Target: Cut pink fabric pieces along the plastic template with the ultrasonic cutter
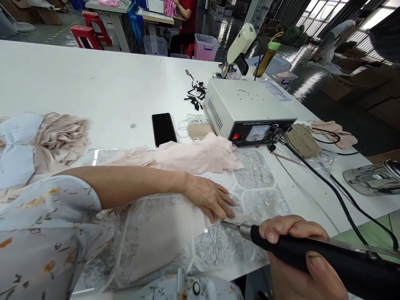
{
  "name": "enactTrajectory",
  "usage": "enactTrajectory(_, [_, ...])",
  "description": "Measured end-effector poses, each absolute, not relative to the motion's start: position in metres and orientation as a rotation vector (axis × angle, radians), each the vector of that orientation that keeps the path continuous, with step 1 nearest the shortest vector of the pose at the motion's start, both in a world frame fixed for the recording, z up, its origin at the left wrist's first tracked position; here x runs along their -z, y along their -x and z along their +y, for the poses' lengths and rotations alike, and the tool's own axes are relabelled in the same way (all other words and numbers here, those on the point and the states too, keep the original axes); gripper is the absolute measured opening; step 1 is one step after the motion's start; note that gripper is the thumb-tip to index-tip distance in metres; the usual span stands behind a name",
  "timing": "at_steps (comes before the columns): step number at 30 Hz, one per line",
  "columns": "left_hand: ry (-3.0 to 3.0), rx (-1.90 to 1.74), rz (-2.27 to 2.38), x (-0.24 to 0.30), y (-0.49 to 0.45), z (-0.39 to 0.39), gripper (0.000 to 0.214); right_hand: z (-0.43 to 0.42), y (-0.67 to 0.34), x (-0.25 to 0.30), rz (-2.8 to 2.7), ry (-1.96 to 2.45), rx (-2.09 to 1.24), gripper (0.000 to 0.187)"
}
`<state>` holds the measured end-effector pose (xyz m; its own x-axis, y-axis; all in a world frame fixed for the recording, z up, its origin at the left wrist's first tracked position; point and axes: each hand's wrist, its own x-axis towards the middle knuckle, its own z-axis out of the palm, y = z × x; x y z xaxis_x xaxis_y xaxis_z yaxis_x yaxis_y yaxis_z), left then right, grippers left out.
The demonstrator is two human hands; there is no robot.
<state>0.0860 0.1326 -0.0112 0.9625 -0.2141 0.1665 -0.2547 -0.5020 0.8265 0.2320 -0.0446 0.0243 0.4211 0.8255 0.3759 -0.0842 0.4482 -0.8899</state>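
Note:
My left hand (211, 198) lies flat with its fingers stretched, pressing a thin pale pink fabric piece (164, 233) onto a grey-patterned transparent mat (225, 246). My right hand (300, 246) is wrapped round the black handle of a corded ultrasonic cutter (283, 246). The cutter's slim metal tip points left and meets the fabric edge right beside my left fingertips; whether it touches the cloth I cannot tell. Beyond my left forearm lies a heap of pale pink fabric pieces (193, 156). More gathered pink cloth (62, 135) with white pieces on it sits at the left.
A control box (250, 108) with a dial stands behind, its black cables (328, 183) running along the right. Nearby are a phone (164, 129), black scraps (196, 93), card templates (303, 141), a glass jar (371, 178) and a bottle (266, 60). A person (187, 18) sits farther off.

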Motion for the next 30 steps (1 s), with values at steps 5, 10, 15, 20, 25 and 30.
enactTrajectory(5, [-2.144,-0.026,-0.308,0.01,-0.086,0.133,0.017,-0.045,-0.227,-0.025,-0.943,0.953,-0.692,0.017])
enactTrajectory(10, [-2.292,-0.013,-0.494,0.015,-0.086,0.134,0.016,-0.045,-0.225,-0.025,-0.943,0.946,-0.706,0.018])
enactTrajectory(15, [-2.348,0.027,-0.496,0.013,-0.086,0.133,0.015,-0.046,-0.226,-0.027,-0.965,0.964,-0.718,0.015])
enactTrajectory(20, [-2.346,0.126,-0.441,0.01,-0.086,0.133,0.014,-0.045,-0.223,-0.029,-0.948,0.919,-0.732,0.016])
enactTrajectory(25, [-2.478,-0.048,-0.582,0.014,-0.085,0.133,0.01,-0.047,-0.217,-0.029,-0.914,0.944,-0.743,0.016])
enactTrajectory(30, [-2.582,-0.026,-0.628,0.015,-0.085,0.132,0.005,-0.049,-0.216,-0.026,-0.926,0.974,-0.783,0.015])
